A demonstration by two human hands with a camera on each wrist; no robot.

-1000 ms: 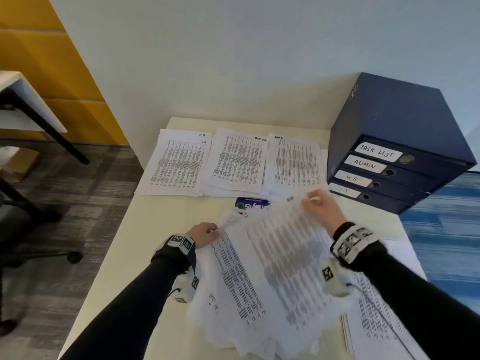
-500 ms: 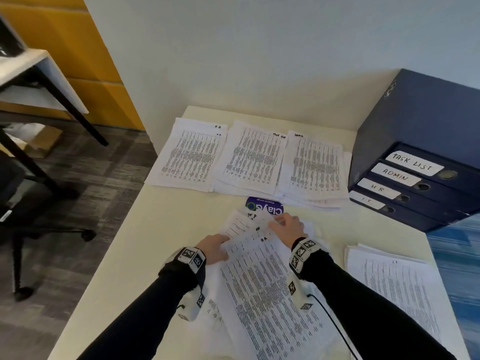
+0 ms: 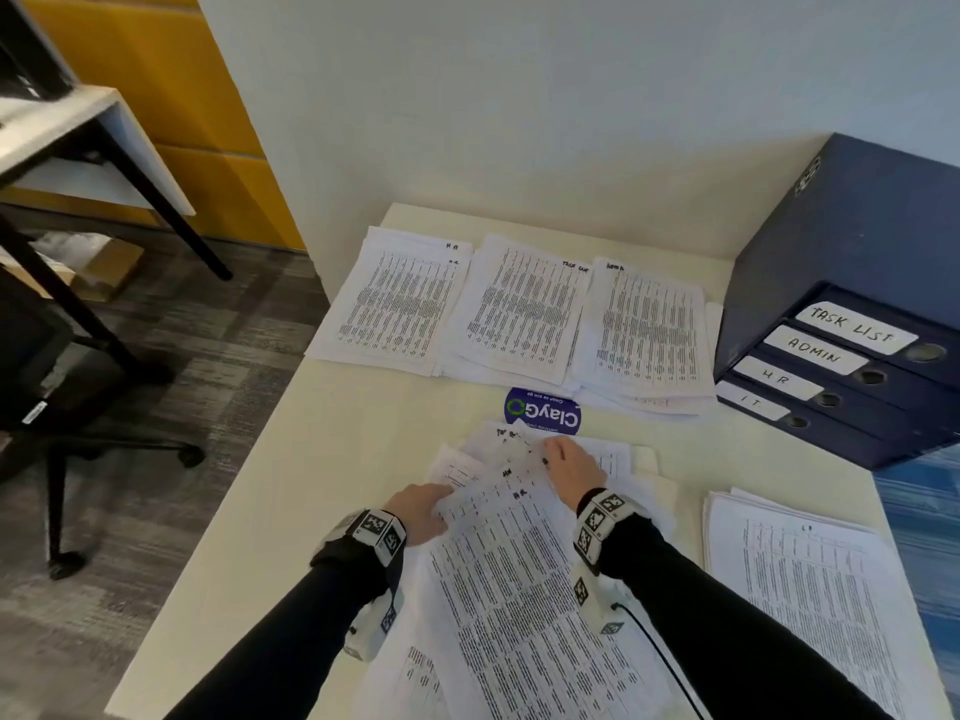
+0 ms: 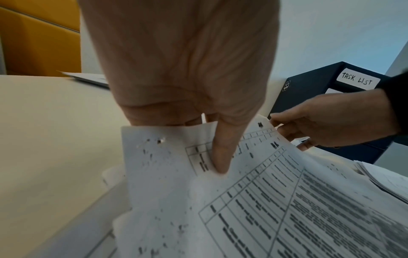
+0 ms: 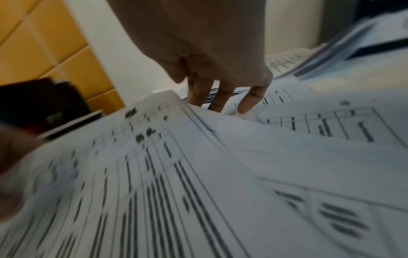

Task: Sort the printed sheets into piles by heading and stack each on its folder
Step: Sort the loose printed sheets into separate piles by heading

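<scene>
three sorted piles [image 3: 519,314] lie left of the blue file box [image 3: 841,324]; unsorted sheets [image 3: 519,589] remain nearer. left hand [image 3: 421,511] pinches the sheets, right hand [image 3: 571,470] fingers curl on a corner.

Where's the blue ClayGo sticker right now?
In the head view, the blue ClayGo sticker lies flat mid-table, just beyond the unsorted sheets under both hands, in front of the row of sorted piles.

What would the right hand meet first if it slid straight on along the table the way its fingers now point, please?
Most likely the round blue ClayGo sticker, which lies flat on the table just beyond the right hand. After that come the sorted paper piles by the wall. Depth is hard to judge, so this is a guess.
</scene>
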